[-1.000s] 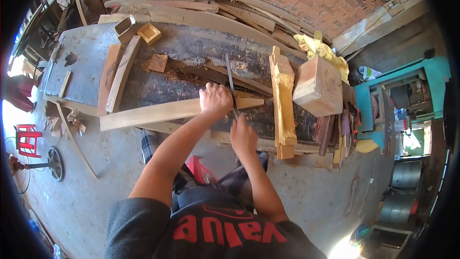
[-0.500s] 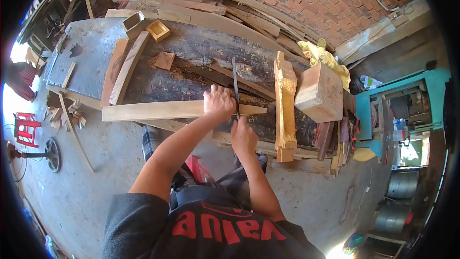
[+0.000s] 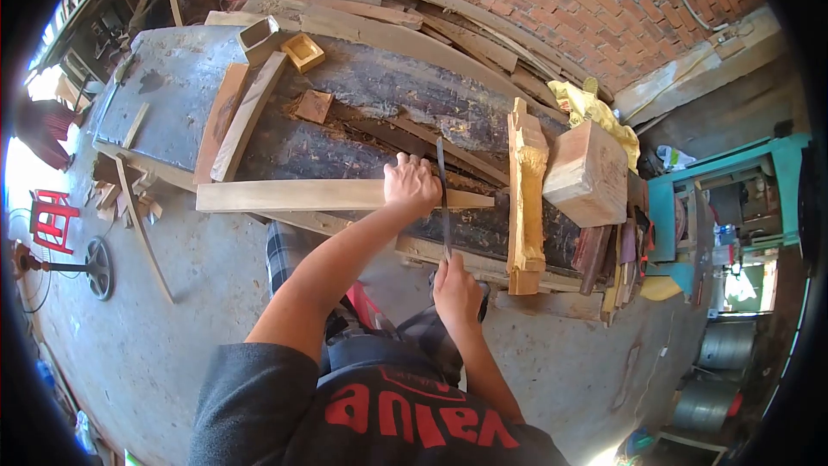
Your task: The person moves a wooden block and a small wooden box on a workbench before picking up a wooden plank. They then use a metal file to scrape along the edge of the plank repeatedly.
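Note:
A pale wooden plank point(image 3: 289, 196) lies across the near side of the workbench, its right end narrowing to a thinner tongue point(image 3: 470, 200). My left hand point(image 3: 412, 184) is closed over the plank near that narrowing, pressing from above with the fingers over the far edge. Just right of it, a long, dark, narrow file point(image 3: 445, 198) crosses the tongue, its tip pointing away from me. My right hand point(image 3: 457, 289) is wrapped round the file's near end, close to the bench's front edge. The handle is mostly hidden by the fingers.
A yellowish carved wooden piece point(image 3: 524, 198) and a wooden block point(image 3: 588, 174) stand to the right on the worn bench point(image 3: 362, 78). Two boards point(image 3: 250, 116) and a small yellow box point(image 3: 304, 52) lie at the left. Stacked planks point(image 3: 379, 26) line the brick wall.
My right hand has drawn back towards me, pulling the file nearer over the tongue. My left hand stays on the plank. The whole view has shifted slightly.

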{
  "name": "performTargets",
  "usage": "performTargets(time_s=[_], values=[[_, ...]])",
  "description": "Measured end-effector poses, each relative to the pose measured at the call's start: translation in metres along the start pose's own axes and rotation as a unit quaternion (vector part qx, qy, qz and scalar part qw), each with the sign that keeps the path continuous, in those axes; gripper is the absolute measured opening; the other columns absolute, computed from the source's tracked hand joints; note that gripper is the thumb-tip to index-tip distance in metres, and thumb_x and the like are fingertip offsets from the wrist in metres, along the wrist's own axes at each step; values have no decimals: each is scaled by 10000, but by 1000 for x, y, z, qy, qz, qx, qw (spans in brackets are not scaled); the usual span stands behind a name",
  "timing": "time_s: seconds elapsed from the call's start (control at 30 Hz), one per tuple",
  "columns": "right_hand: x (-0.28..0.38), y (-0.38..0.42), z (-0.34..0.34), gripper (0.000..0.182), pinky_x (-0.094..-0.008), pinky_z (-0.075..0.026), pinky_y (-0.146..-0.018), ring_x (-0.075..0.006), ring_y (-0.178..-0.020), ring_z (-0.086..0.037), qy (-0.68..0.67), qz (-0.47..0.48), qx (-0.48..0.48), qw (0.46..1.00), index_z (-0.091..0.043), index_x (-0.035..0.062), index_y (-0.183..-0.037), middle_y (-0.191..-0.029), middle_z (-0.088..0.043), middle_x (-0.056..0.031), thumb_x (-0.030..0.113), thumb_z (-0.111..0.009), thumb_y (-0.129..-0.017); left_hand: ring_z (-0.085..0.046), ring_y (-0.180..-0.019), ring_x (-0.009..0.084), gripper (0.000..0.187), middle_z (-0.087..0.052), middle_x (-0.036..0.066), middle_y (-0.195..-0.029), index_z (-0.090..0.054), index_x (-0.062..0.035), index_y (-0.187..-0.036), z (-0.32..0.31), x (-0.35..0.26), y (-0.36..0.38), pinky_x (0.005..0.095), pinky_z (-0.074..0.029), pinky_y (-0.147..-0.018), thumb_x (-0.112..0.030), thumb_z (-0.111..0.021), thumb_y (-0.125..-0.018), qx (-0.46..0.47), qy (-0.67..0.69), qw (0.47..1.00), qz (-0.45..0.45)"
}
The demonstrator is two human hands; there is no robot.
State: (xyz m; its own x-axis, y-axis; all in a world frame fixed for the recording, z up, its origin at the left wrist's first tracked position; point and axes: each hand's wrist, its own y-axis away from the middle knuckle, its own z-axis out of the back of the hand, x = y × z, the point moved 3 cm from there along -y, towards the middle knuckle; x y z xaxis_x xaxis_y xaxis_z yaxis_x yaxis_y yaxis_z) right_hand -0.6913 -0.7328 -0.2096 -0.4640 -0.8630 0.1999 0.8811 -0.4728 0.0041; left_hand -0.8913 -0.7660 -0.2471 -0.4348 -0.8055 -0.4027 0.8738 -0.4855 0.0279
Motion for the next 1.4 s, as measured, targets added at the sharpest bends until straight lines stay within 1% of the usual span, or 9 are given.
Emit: performTargets(time_s=[0.17,0.33,0.4,0.5,0.6,0.8,0.93,1.2,1.4], values=[[8,-62,-14,188,-495,-530,-521,-393,-612,-662,-41,36,-47,997,-512,57,-917,-648,-648,-199,238,-529,-963,-522,-1146,283,353,-625,116,-1148,-647,-45,-1046,2,0,1,502,-441,-889,-278,-458,-860,2,1,1000,-3],[1,-25,-4,185,-520,-527,-530,-401,-609,-660,-28,14,-28,999,-507,63,-915,-628,-641,-194,242,-529,-961,-527,-1117,285,343,-629,125,-1100,-651,-48,-1005,-4,1,-1,479,-433,-860,-294,-444,-884,-11,3,1000,-17],[-4,4,-3,182,-527,-523,-529,-405,-608,-658,-19,5,-8,1000,-507,66,-913,-618,-634,-190,241,-528,-960,-533,-1087,291,338,-628,123,-1092,-652,-51,-999,-10,3,0,481,-432,-836,-296,-456,-874,-76,3,997,-21],[-2,-36,-12,198,-530,-531,-553,-404,-629,-666,-39,14,-19,999,-502,74,-954,-664,-651,-203,271,-501,-969,-542,-1121,299,341,-637,124,-1119,-660,-47,-1009,3,-1,0,507,-442,-896,-282,-462,-861,1,5,1000,-3],[0,-64,-22,211,-526,-531,-551,-403,-629,-665,-64,30,-36,997,-498,73,-973,-677,-658,-209,285,-487,-974,-548,-1119,304,343,-635,135,-1125,-661,-37,-1002,5,1,1,507,-448,-890,-281,-464,-862,-17,13,1000,-5],[-12,12,-9,219,-514,-527,-528,-399,-620,-662,-28,-12,19,999,-498,65,-974,-657,-652,-205,283,-485,-976,-549,-1124,291,345,-641,132,-1123,-664,-39,-1006,1,-1,-1,501,-447,-879,-290,-460,-882,-14,0,1000,-3],[-3,-56,-23,215,-522,-523,-513,-398,-597,-658,-67,33,-46,996,-494,71,-944,-633,-644,-201,282,-484,-980,-552,-1124,301,341,-638,135,-1134,-652,-34,-1020,2,-1,-1,510,-448,-882,-274,-451,-885,-11,-3,1000,-7],[-10,-4,-21,209,-518,-519,-513,-394,-598,-658,-24,-6,7,1000,-504,53,-924,-608,-630,-193,256,-515,-974,-549,-1125,287,351,-643,122,-1125,-670,-46,-1019,4,-2,2,494,-441,-885,-287,-442,-906,-2,-8,1000,-4],[4,-71,-29,197,-526,-517,-518,-400,-597,-656,-87,27,-80,993,-493,70,-944,-601,-625,-186,263,-487,-985,-562,-1104,289,352,-649,128,-1122,-672,-41,-1007,5,-1,1,491,-452,-874,-294,-450,-905,-15,-16,1000,-11]])
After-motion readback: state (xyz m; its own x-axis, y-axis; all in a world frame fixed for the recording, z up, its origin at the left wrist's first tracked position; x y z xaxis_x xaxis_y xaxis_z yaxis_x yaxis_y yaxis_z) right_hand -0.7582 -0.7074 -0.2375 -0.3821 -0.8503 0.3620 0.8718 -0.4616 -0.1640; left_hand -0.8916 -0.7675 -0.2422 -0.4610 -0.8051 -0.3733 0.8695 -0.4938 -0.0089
